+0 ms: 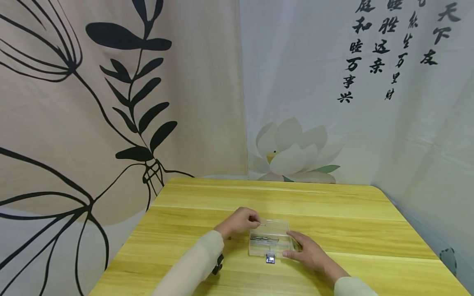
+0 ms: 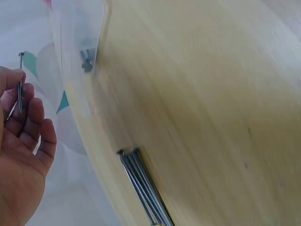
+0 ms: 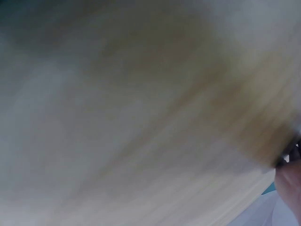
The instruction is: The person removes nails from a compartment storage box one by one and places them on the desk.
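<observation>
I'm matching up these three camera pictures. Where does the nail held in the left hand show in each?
Head: the nail is low, just right of centre, poking out from the left hand.
Left wrist: near the left edge, above mid-height, upright, head uppermost.
Right wrist: I can't make it out; the picture is blurred.
Shared landmark: the wooden tabletop, seen in all three.

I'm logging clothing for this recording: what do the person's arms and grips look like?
The left sleeve and right sleeve are plain and pale cream, with no visible cables or markings. The left grip and right grip are bare, without gloves. A small black object shows beside the left sleeve's end; whether it is worn is unclear.
</observation>
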Demonstrator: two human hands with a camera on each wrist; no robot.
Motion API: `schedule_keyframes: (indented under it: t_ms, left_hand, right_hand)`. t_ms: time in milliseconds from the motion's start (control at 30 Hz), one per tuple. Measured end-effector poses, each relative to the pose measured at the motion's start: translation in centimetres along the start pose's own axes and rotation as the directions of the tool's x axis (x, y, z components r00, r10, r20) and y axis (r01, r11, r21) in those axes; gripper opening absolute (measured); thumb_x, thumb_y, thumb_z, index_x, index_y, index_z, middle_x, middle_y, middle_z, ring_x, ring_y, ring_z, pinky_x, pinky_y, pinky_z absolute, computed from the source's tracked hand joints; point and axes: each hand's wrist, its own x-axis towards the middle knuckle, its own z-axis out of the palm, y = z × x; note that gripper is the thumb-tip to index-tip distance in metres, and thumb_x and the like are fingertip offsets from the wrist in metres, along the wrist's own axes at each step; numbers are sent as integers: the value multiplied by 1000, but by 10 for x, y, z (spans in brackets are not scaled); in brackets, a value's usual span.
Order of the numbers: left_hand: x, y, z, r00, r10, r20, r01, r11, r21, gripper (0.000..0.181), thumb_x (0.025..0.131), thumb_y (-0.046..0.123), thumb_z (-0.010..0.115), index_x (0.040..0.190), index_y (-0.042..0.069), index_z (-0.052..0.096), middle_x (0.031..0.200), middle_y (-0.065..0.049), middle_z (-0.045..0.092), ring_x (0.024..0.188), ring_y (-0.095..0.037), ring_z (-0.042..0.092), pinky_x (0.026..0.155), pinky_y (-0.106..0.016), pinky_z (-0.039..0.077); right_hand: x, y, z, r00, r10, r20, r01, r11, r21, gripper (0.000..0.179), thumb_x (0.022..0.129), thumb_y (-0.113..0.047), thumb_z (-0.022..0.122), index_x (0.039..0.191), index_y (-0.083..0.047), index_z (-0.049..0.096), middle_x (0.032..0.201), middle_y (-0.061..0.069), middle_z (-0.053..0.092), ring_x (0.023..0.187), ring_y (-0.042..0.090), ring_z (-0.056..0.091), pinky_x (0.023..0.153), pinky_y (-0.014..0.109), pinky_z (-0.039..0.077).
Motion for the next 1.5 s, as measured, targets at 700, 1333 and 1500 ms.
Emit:
schedule_keyframes:
  t_ms: [700,1333,1500]
  left_hand:
    - [-24,-28,-37,995,-67,-72,62,996,-68,16,98,15,65,100,1,73,90,5,67,80,-12,57,72,-31,49]
    - [-49,-58,-59,989,-99,-109,96,995,-33,16,100,16,61,102,4,72,95,2,65,79,-16,54,71,-35,47]
    - [-52,-67,-60,985,-124,-116,120,992,-44,15,99,15,62,101,4,72,92,0,66,77,-15,53,70,-34,46]
  right_hand:
    - [-1,1,1,1000,8,6,-8,1000,3,83,83,-49,77,148,-9,45,151,24,39,137,50,33,107,65,26]
    - [-1,0,1,1000,-14,-1,14,1000,-6,82,84,-47,77,148,-7,45,150,22,41,137,48,33,108,64,26]
    - [-2,0,1,1000,-17,-1,17,1000,-3,82,84,-47,77,148,-8,45,150,22,40,137,49,33,108,64,25]
